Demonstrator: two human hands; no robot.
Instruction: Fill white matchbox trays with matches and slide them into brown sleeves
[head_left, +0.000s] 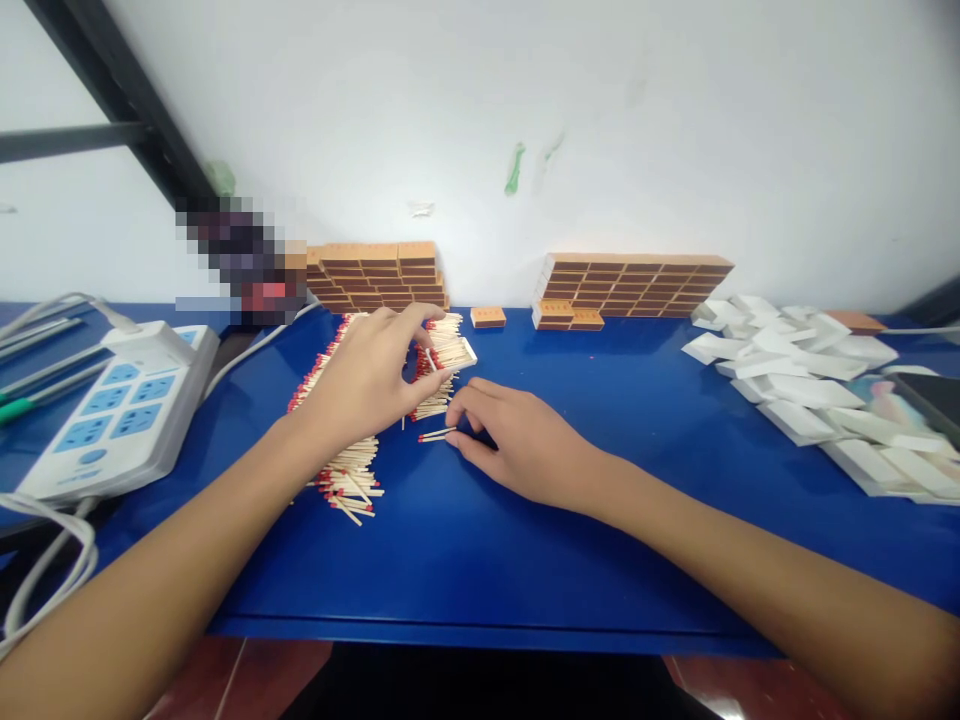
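Note:
My left hand (371, 365) holds a small white matchbox tray (472, 352) between thumb and fingers. Red-tipped matches (451, 354) lie inside the tray. To the right and nearer to me, my right hand (521, 440) is closed in a pinch on a pair of matches (435, 435), their red heads pointing left. Beneath and beside the left hand spreads a long pile of loose matches (351, 470), partly hidden by that hand and forearm. More loose matches (433, 398) lie under the tray.
Against the wall stand two stacks of closed matchboxes, a left stack (379, 275) and a right stack (637, 285), with a single matchbox (488, 317) between them. White empty trays (810, 375) heap at the right. A power strip (124, 410) with cables lies on the left of the blue table (600, 570).

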